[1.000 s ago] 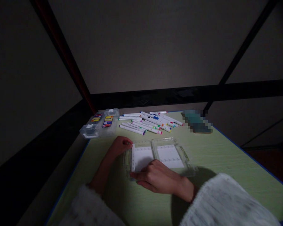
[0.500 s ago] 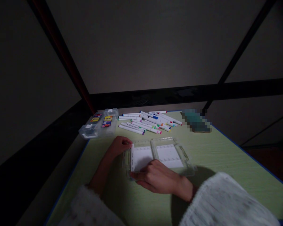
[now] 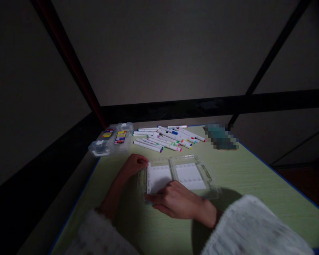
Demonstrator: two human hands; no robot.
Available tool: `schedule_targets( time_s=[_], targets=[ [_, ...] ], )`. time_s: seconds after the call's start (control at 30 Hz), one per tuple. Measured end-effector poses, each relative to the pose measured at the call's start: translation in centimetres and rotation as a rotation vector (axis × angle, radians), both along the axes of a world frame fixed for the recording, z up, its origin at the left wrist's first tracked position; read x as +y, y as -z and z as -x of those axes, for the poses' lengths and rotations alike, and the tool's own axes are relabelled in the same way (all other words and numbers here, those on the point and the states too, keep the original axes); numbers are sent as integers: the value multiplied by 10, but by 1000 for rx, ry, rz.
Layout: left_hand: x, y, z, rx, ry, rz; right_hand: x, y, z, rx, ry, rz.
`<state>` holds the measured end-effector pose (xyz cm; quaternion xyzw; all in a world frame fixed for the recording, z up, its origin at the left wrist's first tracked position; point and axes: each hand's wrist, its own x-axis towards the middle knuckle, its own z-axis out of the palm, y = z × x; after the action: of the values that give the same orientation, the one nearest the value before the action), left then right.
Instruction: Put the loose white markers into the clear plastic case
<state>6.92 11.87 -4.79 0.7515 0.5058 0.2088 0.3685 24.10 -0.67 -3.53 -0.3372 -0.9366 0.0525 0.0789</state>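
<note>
Right hand [image 3: 179, 200]: fingers bent, tips at the near end of a white marker [image 3: 149, 179]. The marker lies along the left edge of an open clear case [image 3: 172, 166], whose two halves bear white panels [image 3: 190, 176]. Left hand [image 3: 134, 164]: thumb and finger narrowed at the marker's far end; whether either hand grips it cannot be told. Against half a second ago, no change in hands or marker is evident, suggesting a steadying pause. Beyond, on the green table [image 3: 244, 170]: a labelled clear casing [image 3: 113, 141], contents indiscernible; loose markers [image 3: 172, 136], piled centrally; a pixelated flat object [image 3: 220, 136], right
</note>
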Motion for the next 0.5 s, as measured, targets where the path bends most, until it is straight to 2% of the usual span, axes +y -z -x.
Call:
schedule_targets(
  time_s=[0.37, 0.5],
  targets=[
    [-1, 1, -4, -30, -27, 10, 1, -1, 1, -1, -5, 9],
    [-4, 3, -9, 6, -49, -35, 0, -1, 1, 1, -3, 18]
  ],
)
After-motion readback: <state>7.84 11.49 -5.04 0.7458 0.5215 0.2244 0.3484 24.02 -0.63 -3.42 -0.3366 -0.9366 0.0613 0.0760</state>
